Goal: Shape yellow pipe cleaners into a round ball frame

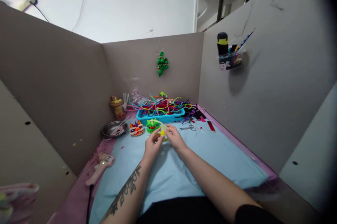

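Note:
Between my two hands is a small yellow piece of bent pipe cleaner [162,133], with a pale yellow strand looping up and to the left from it. My left hand [153,142] pinches the piece from the left, and my right hand [174,137] grips it from the right. The fingertips partly cover it. Just behind my left hand sits a green pipe-cleaner animal head [152,126] with dark eyes. To its left lies an orange and white pipe-cleaner head [136,129] with pointed ears.
A blue tray [161,119] heaped with colourful pipe cleaners stands behind my hands. Scissors [188,128] and a red strip [211,126] lie to the right. A metal bowl [114,130] and a pink glue gun [100,168] with a cord are on the left. Grey partitions enclose the table.

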### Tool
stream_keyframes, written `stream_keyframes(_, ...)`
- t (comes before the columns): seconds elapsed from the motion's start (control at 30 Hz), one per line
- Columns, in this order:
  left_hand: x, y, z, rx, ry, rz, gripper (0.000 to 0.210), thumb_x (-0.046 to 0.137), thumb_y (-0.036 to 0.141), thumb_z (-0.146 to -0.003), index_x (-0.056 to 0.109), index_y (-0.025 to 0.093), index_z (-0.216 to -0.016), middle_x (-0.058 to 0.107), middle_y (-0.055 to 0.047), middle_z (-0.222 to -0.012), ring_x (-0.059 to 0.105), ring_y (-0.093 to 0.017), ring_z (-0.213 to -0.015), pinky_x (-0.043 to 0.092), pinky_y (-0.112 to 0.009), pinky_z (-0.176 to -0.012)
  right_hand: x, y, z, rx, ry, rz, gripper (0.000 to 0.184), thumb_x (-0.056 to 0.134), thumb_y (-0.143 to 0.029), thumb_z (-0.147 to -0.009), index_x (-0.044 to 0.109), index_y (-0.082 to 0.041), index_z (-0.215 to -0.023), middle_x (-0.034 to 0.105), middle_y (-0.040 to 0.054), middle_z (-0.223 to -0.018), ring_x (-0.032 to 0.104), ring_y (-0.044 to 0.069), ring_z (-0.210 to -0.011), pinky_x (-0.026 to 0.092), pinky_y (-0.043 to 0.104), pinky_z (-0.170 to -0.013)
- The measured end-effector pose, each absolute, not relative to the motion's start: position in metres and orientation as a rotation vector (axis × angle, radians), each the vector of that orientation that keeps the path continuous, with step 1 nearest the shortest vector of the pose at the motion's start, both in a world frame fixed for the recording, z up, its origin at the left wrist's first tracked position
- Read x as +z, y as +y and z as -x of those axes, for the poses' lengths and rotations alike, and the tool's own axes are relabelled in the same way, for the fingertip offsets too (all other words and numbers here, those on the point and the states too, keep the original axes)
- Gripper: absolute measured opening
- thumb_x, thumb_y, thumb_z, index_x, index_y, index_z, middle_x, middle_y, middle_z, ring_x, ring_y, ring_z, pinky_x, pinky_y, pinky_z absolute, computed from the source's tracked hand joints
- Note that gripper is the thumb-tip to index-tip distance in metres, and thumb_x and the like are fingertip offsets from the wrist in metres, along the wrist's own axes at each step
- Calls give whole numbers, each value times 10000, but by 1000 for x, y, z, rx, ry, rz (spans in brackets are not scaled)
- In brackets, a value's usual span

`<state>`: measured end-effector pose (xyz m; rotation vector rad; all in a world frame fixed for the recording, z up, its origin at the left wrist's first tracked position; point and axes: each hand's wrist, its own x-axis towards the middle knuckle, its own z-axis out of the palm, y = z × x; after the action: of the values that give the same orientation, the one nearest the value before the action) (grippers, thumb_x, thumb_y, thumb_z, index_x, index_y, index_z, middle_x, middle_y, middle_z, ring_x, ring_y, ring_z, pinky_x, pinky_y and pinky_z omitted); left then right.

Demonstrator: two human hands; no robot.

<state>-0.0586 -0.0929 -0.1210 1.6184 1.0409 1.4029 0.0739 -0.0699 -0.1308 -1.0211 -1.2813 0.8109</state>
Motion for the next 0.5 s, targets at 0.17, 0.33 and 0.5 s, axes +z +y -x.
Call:
stream_keyframes(0.17, -119, -90, 59, 1418, 971, -1350, 498, 697, 349, -621, 593, 125, -1053, 632, -24, -709, 556, -112, -614, 415, -219, -599, -132, -73, -72, 791, -1336, 1029, 190, 552, -372, -707, 581, -188, -672, 462, 85, -1126, 460, 211, -1073, 363, 341, -931)
stream_keyframes(0.33, -118, -91, 58, 1385, 974, -1429, 481, 664, 343, -653, 565, 118, -1067, 597, -1, -637, 517, -94, -548, 382, -206, -545, -131, -75, -75, 823, -1331, 1017, 191, 548, -367, -711, 583, -185, -667, 465, 81, -1117, 465, 203, -1069, 367, 321, -925)
stream_keyframes(0.5, -118, -93, 59, 1433, 986, -1533, 453, 628, 312, -687, 517, 141, -1092, 539, 30, -599, 447, -76, -500, 326, -189, -488, -133, -74, -71, 870, -1289, 1015, 212, 579, -378, -684, 590, -170, -645, 482, 86, -1089, 476, 211, -1045, 337, 328, -943)
